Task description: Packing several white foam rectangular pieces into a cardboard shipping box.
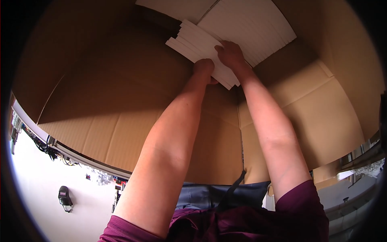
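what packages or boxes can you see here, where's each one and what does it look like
Cardboard box: large, brown, open, fills most of the view; both arms reach deep into it.
Row of flat white packs: packed side by side at the far end inside the box.
Bundle of white packs: lies askew beside the row, left hand against its near edge, right hand on top.
No labels, signs or screens clear enough to tell.

A big brown cardboard box (pixel 121 101) fills most of the view, open toward the camera, its walls bending with the lens. Deep inside lies a row of flat white packs (pixel 250 28) set on edge; a smaller bunch of white packs (pixel 197 44) (fanned, tilted) lies just beside them.
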A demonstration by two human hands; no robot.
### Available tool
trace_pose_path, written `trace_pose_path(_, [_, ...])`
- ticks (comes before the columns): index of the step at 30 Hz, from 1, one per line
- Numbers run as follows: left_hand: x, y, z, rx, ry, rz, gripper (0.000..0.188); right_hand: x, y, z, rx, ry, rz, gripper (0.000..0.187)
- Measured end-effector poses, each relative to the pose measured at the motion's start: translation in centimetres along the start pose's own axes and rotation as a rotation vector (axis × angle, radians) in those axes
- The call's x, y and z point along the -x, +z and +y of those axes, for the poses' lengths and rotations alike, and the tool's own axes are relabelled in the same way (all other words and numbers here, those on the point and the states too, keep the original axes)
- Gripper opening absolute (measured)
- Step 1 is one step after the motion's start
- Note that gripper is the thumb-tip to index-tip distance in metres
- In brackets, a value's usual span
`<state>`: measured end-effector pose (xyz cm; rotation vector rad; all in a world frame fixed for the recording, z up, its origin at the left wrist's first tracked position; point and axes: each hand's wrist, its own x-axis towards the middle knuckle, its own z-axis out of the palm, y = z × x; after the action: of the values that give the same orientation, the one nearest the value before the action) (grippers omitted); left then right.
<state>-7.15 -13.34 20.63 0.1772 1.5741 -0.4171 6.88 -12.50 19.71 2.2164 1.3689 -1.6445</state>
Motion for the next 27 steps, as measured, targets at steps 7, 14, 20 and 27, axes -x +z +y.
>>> trace_pose_path(7, [-2.7,-2.1,-0.1,-0.115,-0.079,-0.094,0.036,0.3,2.1,-1.2,-0.028,0.017,0.146,0.040])
trace_pose_path(14, [2.8,-2.3,3.4,-0.109,-0.038,-0.076,0.047,0.3,2.2,-0.1,0.152,-0.144,0.260,0.029])
trace_pose_path(20, [5.1,-6.1,9.1,-0.850,0.120,0.295,0.035,1.0,3.2,-0.3,0.000,-0.106,0.407,0.022])
trace_pose_path(27, [1.0,-15.1,10.9,-1.083,0.624,0.784,0.053,1.5,4.3,-1.6,0.067,-0.032,0.408,0.021])
